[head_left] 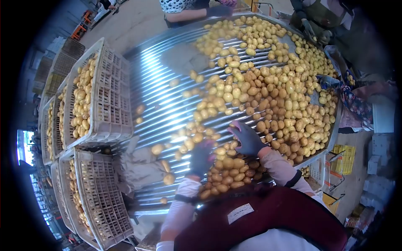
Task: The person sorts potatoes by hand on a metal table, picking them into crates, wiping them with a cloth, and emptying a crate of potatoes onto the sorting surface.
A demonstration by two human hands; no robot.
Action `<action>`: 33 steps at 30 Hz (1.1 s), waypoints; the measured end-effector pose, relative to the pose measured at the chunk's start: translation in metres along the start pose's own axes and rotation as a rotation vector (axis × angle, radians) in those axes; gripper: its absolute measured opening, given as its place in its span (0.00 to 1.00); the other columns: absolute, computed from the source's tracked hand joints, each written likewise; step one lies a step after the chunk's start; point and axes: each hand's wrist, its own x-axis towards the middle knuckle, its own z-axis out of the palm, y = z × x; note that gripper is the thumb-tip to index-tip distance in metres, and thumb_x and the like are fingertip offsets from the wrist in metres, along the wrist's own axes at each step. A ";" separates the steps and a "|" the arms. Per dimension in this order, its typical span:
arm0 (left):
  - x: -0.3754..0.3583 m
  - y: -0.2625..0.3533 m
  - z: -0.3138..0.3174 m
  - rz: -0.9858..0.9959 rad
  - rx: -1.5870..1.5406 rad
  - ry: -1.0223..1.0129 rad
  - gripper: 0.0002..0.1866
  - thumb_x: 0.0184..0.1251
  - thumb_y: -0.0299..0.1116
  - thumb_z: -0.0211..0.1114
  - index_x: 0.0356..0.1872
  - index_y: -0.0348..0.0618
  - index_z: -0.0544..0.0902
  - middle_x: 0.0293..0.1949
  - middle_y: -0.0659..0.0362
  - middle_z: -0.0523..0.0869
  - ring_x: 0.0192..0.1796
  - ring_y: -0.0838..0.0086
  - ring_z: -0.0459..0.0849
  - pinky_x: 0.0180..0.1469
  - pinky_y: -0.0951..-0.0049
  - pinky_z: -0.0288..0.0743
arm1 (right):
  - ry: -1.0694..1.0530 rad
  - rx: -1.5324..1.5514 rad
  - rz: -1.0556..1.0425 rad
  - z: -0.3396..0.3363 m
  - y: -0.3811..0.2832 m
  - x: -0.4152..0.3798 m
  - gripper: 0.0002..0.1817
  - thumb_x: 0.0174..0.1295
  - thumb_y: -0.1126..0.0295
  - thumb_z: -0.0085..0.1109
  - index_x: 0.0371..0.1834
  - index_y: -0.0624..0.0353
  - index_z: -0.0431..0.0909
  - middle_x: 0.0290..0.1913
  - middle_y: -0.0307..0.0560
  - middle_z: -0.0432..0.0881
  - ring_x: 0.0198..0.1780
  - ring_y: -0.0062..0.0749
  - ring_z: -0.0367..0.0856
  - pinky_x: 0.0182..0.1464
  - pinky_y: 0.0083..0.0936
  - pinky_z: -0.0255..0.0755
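Note:
Potatoes [228, 167] lie piled on a ribbed metal sorting table [159, 104], close to my body and between my two gloved hands. My left hand [201, 158], in a dark glove with pinkish fingertips, is smeared by motion at the left side of this pile; its fingers do not show clearly. My right hand [248, 137] hovers at the pile's far right side, thumb and fingers apart, with nothing visible in its grasp. Beyond it a larger mass of potatoes [272, 92] spreads across the right half of the table.
Plastic crates [111, 94] filled with potatoes are stacked at the left edge, with another crate [102, 196] below. A crumpled cloth or sack [140, 167] lies near them. Other people work around the far side, including a gloved hand [220, 11]. A yellow crate [344, 159] sits at right.

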 end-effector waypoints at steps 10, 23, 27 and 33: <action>0.018 0.012 0.027 0.115 0.278 0.007 0.29 0.57 0.30 0.66 0.64 0.49 0.77 0.55 0.51 0.81 0.56 0.57 0.80 0.58 0.54 0.74 | -0.133 -0.004 0.055 0.011 0.000 -0.008 0.46 0.44 0.68 0.75 0.72 0.41 0.69 0.69 0.56 0.67 0.65 0.60 0.68 0.68 0.46 0.68; -0.071 -0.072 0.010 -0.409 -0.586 0.349 0.15 0.68 0.35 0.65 0.53 0.42 0.80 0.41 0.60 0.81 0.38 0.68 0.82 0.41 0.67 0.78 | -0.111 0.260 0.170 0.020 -0.027 -0.014 0.32 0.55 0.66 0.70 0.65 0.55 0.72 0.60 0.54 0.73 0.59 0.51 0.75 0.59 0.42 0.73; -0.071 -0.033 -0.034 -0.474 -1.297 0.483 0.17 0.71 0.36 0.65 0.56 0.42 0.77 0.43 0.63 0.79 0.39 0.77 0.79 0.41 0.74 0.76 | -0.027 0.278 0.365 0.025 -0.049 0.005 0.26 0.58 0.60 0.71 0.58 0.56 0.74 0.56 0.54 0.76 0.51 0.50 0.80 0.49 0.42 0.77; -0.036 -0.026 -0.009 -0.354 -1.122 0.247 0.16 0.73 0.34 0.63 0.59 0.46 0.79 0.48 0.60 0.82 0.46 0.71 0.82 0.47 0.72 0.77 | 0.044 0.043 0.306 0.053 -0.061 0.030 0.18 0.61 0.52 0.65 0.49 0.45 0.76 0.44 0.50 0.75 0.46 0.53 0.79 0.46 0.43 0.77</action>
